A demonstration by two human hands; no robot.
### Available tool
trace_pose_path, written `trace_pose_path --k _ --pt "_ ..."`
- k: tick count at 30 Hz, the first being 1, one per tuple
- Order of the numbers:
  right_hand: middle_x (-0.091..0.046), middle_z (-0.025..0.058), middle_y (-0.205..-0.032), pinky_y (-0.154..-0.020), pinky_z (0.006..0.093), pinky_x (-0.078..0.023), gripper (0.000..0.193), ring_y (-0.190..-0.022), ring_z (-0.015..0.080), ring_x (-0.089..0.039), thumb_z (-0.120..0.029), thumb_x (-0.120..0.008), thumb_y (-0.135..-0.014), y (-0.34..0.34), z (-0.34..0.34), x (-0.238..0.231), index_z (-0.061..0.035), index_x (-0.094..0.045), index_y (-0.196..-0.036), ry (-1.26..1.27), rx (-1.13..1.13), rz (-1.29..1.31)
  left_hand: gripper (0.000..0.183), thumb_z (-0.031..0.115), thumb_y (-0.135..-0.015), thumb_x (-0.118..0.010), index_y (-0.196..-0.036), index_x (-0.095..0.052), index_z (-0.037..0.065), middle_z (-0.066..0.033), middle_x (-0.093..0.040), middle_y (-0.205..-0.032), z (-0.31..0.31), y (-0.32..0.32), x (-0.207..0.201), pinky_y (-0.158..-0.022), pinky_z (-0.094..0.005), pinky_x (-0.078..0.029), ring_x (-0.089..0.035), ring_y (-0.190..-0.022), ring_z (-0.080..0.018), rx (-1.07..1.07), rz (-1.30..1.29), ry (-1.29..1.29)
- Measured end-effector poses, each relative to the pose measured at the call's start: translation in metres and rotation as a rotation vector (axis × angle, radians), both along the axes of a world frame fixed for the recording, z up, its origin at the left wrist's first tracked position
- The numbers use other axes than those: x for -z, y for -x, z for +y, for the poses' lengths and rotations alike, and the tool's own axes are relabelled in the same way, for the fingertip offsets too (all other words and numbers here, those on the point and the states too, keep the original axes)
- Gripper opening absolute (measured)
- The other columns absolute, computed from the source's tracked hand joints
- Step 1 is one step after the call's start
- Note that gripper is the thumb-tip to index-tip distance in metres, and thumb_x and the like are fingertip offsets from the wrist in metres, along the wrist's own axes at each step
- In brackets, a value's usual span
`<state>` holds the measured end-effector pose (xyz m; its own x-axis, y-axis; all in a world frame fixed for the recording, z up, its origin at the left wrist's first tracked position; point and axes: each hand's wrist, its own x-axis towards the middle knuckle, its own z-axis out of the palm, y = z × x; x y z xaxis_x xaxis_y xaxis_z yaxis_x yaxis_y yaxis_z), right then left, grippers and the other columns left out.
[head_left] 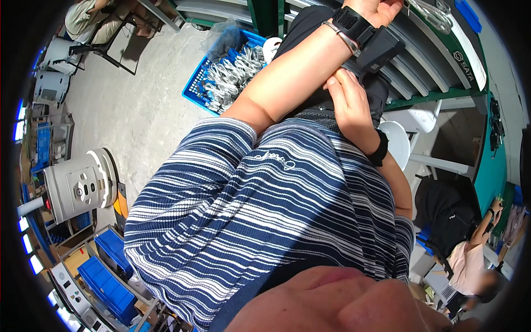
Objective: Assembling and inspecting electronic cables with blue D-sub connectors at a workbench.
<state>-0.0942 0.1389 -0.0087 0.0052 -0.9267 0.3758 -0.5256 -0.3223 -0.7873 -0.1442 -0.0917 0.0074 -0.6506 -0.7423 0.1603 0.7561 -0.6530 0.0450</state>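
Blue basket (pixel 194 86) (on grey floor (pixel 146 94), perhaps)

A workshop: green workbench (pixel 491 160), blue bins (pixel 108 283), basket (pixel 194 87) of cables (pixel 235 71).

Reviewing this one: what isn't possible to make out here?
All in the head view:
Left hand: top edge cuts off part; grip unclear.
Black device: left wrist seems to hide one end; kind unclear.
Blue basket: left forearm covers one side; cables hide its bottom.

Wearing striped shirt (pixel 265 216), with right hand (pixel 354 108) just beside left forearm (pixel 307 74); near blue crate (pixel 194 88) of coiled white cables (pixel 238 72).
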Motion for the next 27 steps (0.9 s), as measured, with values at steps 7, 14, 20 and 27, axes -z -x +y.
trace_pose_path --k 7,14,20,27 --pt "-0.060 0.0152 -0.087 -0.076 0.0412 -0.047 0.015 -0.080 0.0335 -0.057 -0.015 -0.056 -0.103 -0.004 0.001 -0.007 -0.0003 -0.059 -0.099 -0.038 0.023 -0.005 0.028 0.036 -0.097 -0.071 -0.096 -0.066 0.009 -0.0052 -0.063 -0.087 0.032 -0.025 -0.026 -0.079 -0.0352 -0.049 -0.060 -0.084 -0.0183 -0.240 -0.232 0.176" --pt "-0.064 0.0118 -0.095 -0.077 0.0346 -0.051 0.014 -0.084 0.0233 -0.064 -0.008 -0.063 -0.097 0.008 0.005 -0.008 -0.0010 -0.063 -0.109 -0.061 -0.049 -0.057 0.029 0.036 -0.099 -0.069 -0.092 -0.066 0.008 -0.0026 -0.064 -0.084 0.033 -0.022 -0.044 -0.079 -0.0321 -0.049 -0.061 -0.081 -0.0147 -0.328 -0.274 0.231" --pt "-0.067 0.0096 -0.108 -0.084 0.0324 -0.055 0.053 -0.090 0.0182 -0.067 0.003 -0.076 -0.081 0.000 0.012 -0.023 -0.0061 -0.062 -0.132 0.204 0.043 0.034 0.022 0.031 -0.103 -0.063 -0.104 -0.066 0.009 -0.0067 -0.068 -0.095 -0.010 0.003 -0.017 -0.083 -0.0343 -0.055 -0.066 -0.092 -0.0201 -0.057 -0.093 0.112" --pt "-0.067 0.0117 -0.109 -0.082 0.0333 -0.056 0.059 -0.092 0.0217 -0.068 0.005 -0.076 -0.079 0.013 0.007 -0.010 -0.0064 -0.061 -0.135 0.406 -0.012 0.272 0.026 0.036 -0.101 -0.066 -0.095 -0.065 0.011 -0.0052 -0.068 -0.088 -0.013 0.010 -0.021 -0.079 -0.0345 -0.056 -0.065 -0.083 -0.0188 -0.073 -0.098 0.079"
